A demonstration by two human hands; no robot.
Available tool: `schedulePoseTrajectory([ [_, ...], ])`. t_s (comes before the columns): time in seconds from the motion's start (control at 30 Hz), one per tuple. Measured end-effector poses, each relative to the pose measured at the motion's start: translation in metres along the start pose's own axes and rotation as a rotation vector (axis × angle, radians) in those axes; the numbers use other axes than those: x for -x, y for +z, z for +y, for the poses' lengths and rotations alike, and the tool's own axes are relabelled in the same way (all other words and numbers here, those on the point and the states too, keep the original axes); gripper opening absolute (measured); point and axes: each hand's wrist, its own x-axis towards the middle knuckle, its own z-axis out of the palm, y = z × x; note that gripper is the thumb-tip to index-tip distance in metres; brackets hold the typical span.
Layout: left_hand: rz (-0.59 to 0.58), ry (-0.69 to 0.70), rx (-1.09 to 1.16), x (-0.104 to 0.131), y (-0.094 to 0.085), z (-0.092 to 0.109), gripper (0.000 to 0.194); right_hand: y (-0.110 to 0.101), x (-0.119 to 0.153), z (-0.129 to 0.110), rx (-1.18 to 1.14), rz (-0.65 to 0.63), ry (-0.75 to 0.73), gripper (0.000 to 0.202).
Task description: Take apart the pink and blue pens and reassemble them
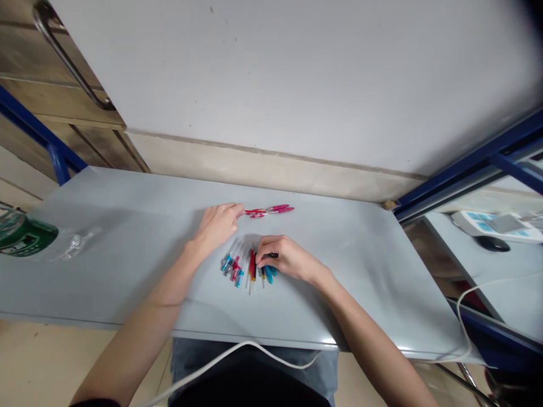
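Pink pen parts (pixel 282 209) lie towards the back of a grey table (pixel 127 249), at the fingertips of your left hand (pixel 219 224), whose fingers are pressed together; whether they grip an end, you could not tell from this view. Nearer your body, your right hand (pixel 285 257) bends over a fan of loose pieces, thumb and forefinger drawn close together beside the dark refills (pixel 256 270); whether anything is pinched there cannot be told. Work appears partway: the pink group lies apart at the back, while the nearer pieces are spread side by side in kinds, seemingly unjoined. By count, at least two pink ends show at the back; in front, about four clear barrels with coloured ends (pixel 235 268), two of them blue, lie leftmost, next to at least one red refill (pixel 251 263). At least two blue pieces (pixel 270 275) peek from under your right hand, which hides any full tally. One green-labelled bottle (pixel 29 234) lies well to the left.
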Motion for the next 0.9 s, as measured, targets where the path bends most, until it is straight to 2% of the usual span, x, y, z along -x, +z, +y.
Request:
schedulePoseTrajectory([
  [0.2, -0.003, -0.026, 0.015, 0.000, -0.001, 0.000, 0.034, -0.001, 0.001, 0.000, 0.016, -0.013, 0.001, 0.010],
  [0.37, -0.005, -0.021, 0.031, 0.000, -0.001, 0.000, 0.029, -0.018, 0.005, 0.007, 0.015, 0.187, 0.025, 0.022],
  [0.47, -0.011, -0.019, 0.031, 0.000, -0.002, 0.001, 0.028, -0.026, 0.007, 0.011, 0.021, 0.261, 0.046, 0.023],
  [0.53, -0.010, -0.011, 0.028, 0.000, -0.002, 0.002, 0.027, -0.029, 0.008, 0.012, 0.061, 0.355, 0.081, 0.025],
  [0.63, -0.005, -0.001, 0.018, 0.000, -0.002, 0.002, 0.026, -0.031, 0.009, 0.013, 0.092, 0.476, 0.198, 0.036],
  [0.73, -0.005, 0.003, 0.005, 0.001, -0.002, 0.002, 0.026, -0.030, 0.010, 0.018, 0.132, 0.522, 0.378, 0.041],
  [0.8, -0.012, 0.001, 0.010, 0.001, -0.002, 0.002, 0.027, -0.028, 0.010, 0.023, 0.197, 0.503, 0.485, 0.036],
  [0.9, -0.021, -0.015, 0.025, 0.001, -0.002, 0.002, 0.026, -0.026, 0.011, 0.030, 0.254, 0.464, 0.558, 0.016],
])
